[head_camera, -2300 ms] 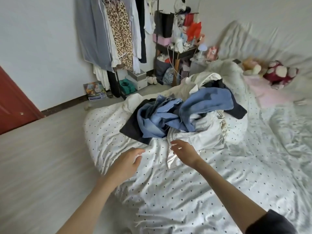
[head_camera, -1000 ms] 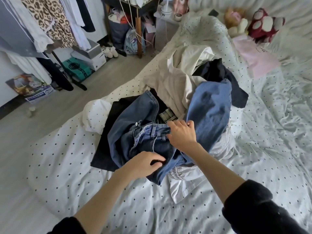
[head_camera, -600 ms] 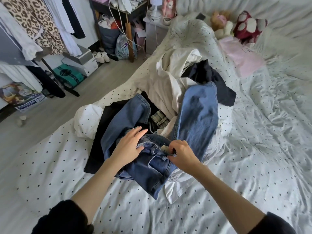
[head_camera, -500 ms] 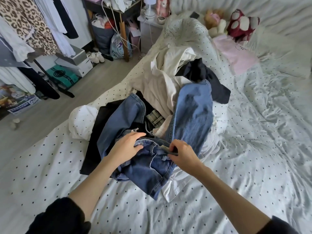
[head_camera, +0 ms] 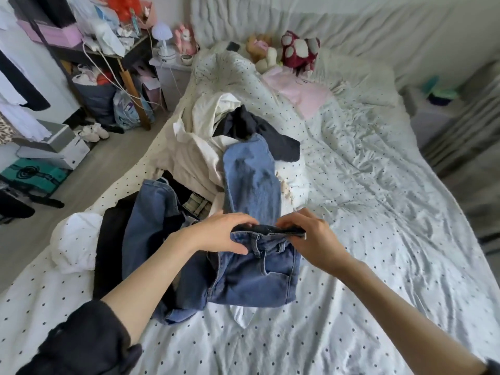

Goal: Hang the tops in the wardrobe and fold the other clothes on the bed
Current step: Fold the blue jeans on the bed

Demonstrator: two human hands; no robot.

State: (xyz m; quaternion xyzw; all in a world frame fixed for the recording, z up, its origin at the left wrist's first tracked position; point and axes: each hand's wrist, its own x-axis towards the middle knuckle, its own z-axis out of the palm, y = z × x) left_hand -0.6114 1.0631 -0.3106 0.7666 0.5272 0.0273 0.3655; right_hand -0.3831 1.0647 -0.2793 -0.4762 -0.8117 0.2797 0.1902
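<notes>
Gripping the waistband of the dark jeans (head_camera: 251, 269) w/ both hands: my left hand (head_camera: 221, 234) has thumb under and fingers curled over the band at its left end, my right hand (head_camera: 308, 236) pinches the band at its right end. The band is pulled taut between them and lifted a bit; the rest of the jeans hangs down onto the bed (head_camera: 378, 212) near its front edge, approx. mid-width.

Behind the hands, a lighter blue pair of jeans (head_camera: 251, 174) lies lengthwise over the clothes pile, one leg running toward the headboard end. Another blue denim piece (head_camera: 151, 209) sits left of it, touching a black garment (head_camera: 111, 239) nearer the bed's left edge. White and cream tops (head_camera: 194, 147) are heaped further back, w/ a dark navy item (head_camera: 251, 128) on top of them. A white bundle (head_camera: 75, 239) rests at the left edge of the bed.

At the headboard end: a pink garment (head_camera: 300, 90) and stuffed toys (head_camera: 286, 50). Off the bed's left side, a cluttered shelf (head_camera: 108, 50) and boxes (head_camera: 48, 147) on the floor.
</notes>
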